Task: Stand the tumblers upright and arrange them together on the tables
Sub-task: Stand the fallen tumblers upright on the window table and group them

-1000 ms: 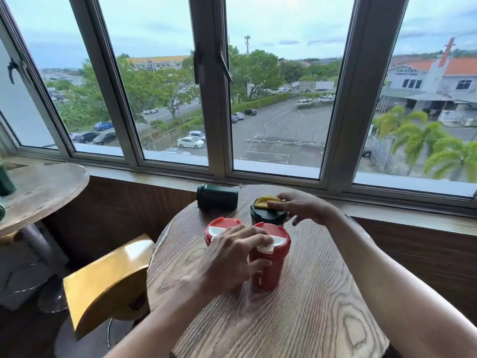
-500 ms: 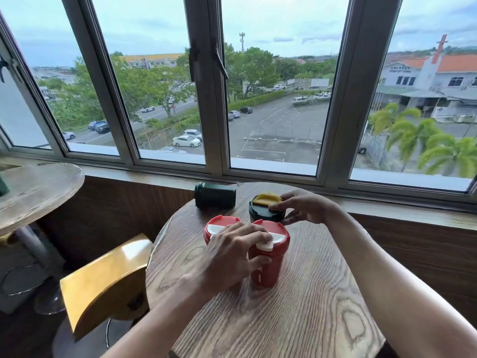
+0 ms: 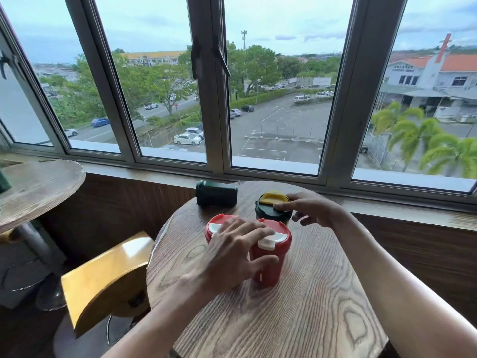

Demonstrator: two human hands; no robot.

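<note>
Two red tumblers stand upright side by side on the round wooden table [image 3: 296, 319]: the left one [image 3: 214, 224] and the right one [image 3: 269, 267], both with white lid flaps. My left hand [image 3: 232, 251] lies over both, fingers on the right one's lid and thumb against its side. Just behind them stands a dark tumbler with a yellow lid flap [image 3: 268, 208]; my right hand [image 3: 312, 209] holds its lid rim with the fingertips. A dark green tumbler [image 3: 216, 193] lies on its side at the table's far left edge.
A yellow-backed chair [image 3: 103, 277] stands close against the table's left side. A second round table [image 3: 38, 187] is further left, with a green object [image 3: 4, 180] cut off by the frame edge. A window sill [image 3: 413, 215] runs behind the table.
My right fingertips have slid from over the yellow flap to the lid's right rim. My left hand and the tumblers have stayed where they were.
</note>
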